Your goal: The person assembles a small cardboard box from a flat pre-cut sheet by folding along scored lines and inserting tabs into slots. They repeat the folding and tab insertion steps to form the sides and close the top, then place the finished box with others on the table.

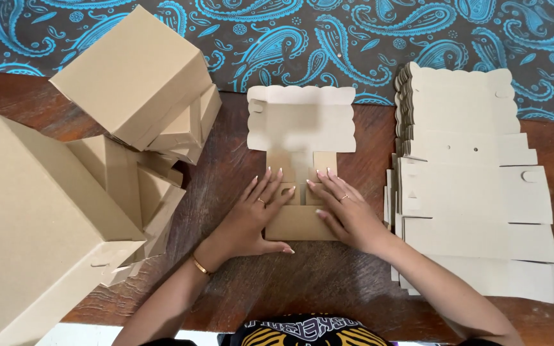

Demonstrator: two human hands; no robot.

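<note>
Bright, soft daylight, sharp picture.
Small soft shadows sit under both hands; no glare; edges bend slightly.

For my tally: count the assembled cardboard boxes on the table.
3 clearly: one large at the near left, one atop the pile at the far left, one beneath it. Others may be hidden in the pile.

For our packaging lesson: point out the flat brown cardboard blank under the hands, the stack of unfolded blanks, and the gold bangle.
Flat brown cardboard blank (pixel 301 122), head view, scalloped top panel.
Stack of unfolded blanks (pixel 476 192), head view, top sheet.
Gold bangle (pixel 200 265), head view, band on left wrist.
</note>
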